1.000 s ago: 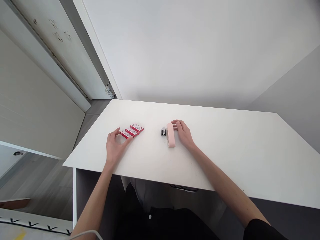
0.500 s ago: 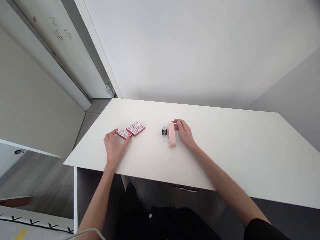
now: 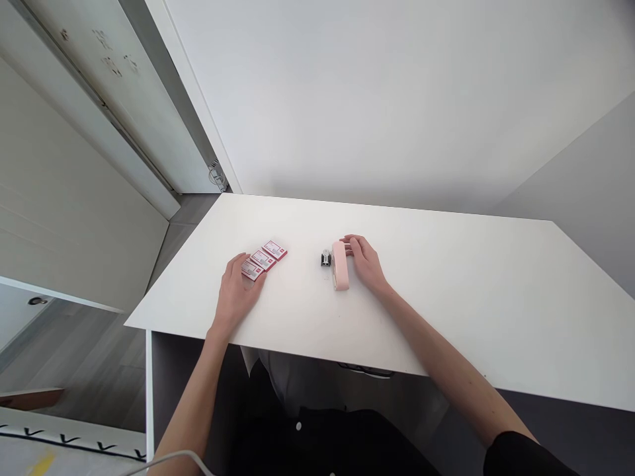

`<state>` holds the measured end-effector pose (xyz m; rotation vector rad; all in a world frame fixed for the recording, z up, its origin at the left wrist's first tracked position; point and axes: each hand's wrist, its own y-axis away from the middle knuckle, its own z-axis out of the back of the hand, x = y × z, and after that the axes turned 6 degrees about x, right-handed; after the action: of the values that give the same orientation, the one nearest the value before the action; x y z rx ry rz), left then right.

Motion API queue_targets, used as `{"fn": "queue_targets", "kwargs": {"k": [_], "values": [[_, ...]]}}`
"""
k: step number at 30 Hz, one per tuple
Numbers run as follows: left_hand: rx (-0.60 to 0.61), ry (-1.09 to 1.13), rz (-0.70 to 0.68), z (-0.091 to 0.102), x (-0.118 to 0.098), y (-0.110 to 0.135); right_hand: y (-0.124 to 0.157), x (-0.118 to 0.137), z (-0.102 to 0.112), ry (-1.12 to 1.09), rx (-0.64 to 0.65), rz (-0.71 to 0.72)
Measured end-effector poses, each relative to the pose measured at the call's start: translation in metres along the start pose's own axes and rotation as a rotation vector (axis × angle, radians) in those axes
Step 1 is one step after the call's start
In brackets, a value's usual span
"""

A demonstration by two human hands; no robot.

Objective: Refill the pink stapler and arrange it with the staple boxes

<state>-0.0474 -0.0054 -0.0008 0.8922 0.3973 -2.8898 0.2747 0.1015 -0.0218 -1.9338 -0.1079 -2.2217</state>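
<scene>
Three small red boxes lie in a slanting row on the white table (image 3: pixel 446 297): the nearest red box (image 3: pixel 252 270), the middle red box (image 3: pixel 262 259) and the far red box (image 3: pixel 274 250). My left hand (image 3: pixel 237 289) lies flat, fingers stretched out, with its fingertips on the nearest box. A pink stapler (image 3: pixel 340 266) lies to the right, with a small dark metal piece (image 3: pixel 326 258) just left of its far end. My right hand (image 3: pixel 365 262) rests on the table beside the stapler. Its loosely bent fingers touch the stapler's right side and are not wrapped round it.
The table stands against a plain white wall, its front edge close to my body. To the left are a grey floor and a white door frame (image 3: pixel 198 112). A white cable (image 3: pixel 169 457) runs by my left forearm.
My left hand has slid to the right and forward, from beside the nearest red box onto it. My right hand and the stapler have stayed where they were.
</scene>
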Motion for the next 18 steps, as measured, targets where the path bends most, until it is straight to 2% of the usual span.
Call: {"fn": "queue_targets", "kwargs": {"k": [4, 12, 18], "values": [[0.038, -0.003, -0.023, 0.000, 0.000, 0.000, 0.000, 0.001, 0.000, 0.005, 0.002, -0.002], [0.161, -0.215, -0.243, -0.009, -0.005, -0.004, 0.001, 0.003, 0.000, 0.008, 0.002, -0.008], [0.199, -0.244, -0.248, -0.013, -0.007, -0.008, 0.000, 0.003, 0.000, 0.009, -0.003, -0.004]]}}
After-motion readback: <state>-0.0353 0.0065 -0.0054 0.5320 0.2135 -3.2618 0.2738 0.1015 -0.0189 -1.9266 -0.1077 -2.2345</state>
